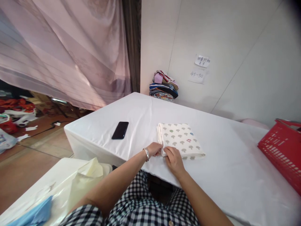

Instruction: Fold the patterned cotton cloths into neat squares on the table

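Observation:
A folded cream cloth (180,136) with grey mushroom prints and a few coloured ones lies on the white-covered table (225,163). At its near left corner my left hand (155,149), with a silver bangle on the wrist, is closed on the edge of the layers. My right hand (174,160) pinches the same corner from the right, its fingertips on the cloth's front edge. The exact grip of the left fingertips is partly hidden. A black phone (120,130) lies to the left of the cloth.
A red plastic basket (279,150) stands at the right edge. Folded fabrics (164,86) are stacked beyond the far edge by the wall. Lower left, a white surface (63,171) carries pale yellow sheeting (87,179) and blue cloth (35,213). A pink curtain (77,47) hangs behind.

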The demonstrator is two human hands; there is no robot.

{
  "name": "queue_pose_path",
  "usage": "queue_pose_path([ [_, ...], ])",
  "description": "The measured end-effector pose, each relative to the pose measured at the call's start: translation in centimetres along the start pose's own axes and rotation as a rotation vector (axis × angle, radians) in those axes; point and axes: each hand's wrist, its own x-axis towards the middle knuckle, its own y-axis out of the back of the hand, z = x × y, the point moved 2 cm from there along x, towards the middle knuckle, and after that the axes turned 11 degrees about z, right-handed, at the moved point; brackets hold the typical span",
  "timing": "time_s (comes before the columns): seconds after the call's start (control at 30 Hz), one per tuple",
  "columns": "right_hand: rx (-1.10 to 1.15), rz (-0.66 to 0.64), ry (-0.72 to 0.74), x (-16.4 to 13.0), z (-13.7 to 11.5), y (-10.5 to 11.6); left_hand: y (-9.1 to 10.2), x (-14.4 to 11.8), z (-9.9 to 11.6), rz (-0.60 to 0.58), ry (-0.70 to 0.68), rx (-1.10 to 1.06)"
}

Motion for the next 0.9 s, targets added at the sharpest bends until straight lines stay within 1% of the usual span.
queue_pose_path([
  [0.07, 0.003, -0.013, -0.004, 0.2, 0.0, -0.1, 0.8, 0.9, 0.5, 0.043, -0.043, 0.096],
  [0.13, 0.003, -0.017, -0.004, 0.3, 0.0, -0.1, 1.6, 2.2, 1.2, 0.117, -0.084, 0.173],
  [0.27, -0.014, -0.021, -0.013, 0.3, -0.1, -0.2, 2.6, 5.4, 2.9, 0.243, -0.116, 0.192],
  [0.4, -0.018, -0.049, -0.03, 0.4, -0.4, -0.1, 2.5, 8.3, 4.5, 0.345, -0.126, 0.231],
  [0.57, 0.0, -0.06, -0.038, 0.6, -0.6, 0.1, 1.7, 10.4, 5.8, 0.426, -0.13, 0.296],
  [0.7, 0.02, -0.059, -0.034, 0.4, -0.4, 0.0, 1.5, 11.1, 5.9, 0.489, -0.16, 0.293],
  [0.8, 0.024, -0.052, -0.036, 0.3, -0.3, -0.2, 1.7, 11.1, 5.2, 0.532, -0.144, 0.298],
  [0.9, 0.023, -0.049, -0.048, 0.2, -0.3, -0.3, 2.0, 11.1, 4.5, 0.549, -0.115, 0.327],
])
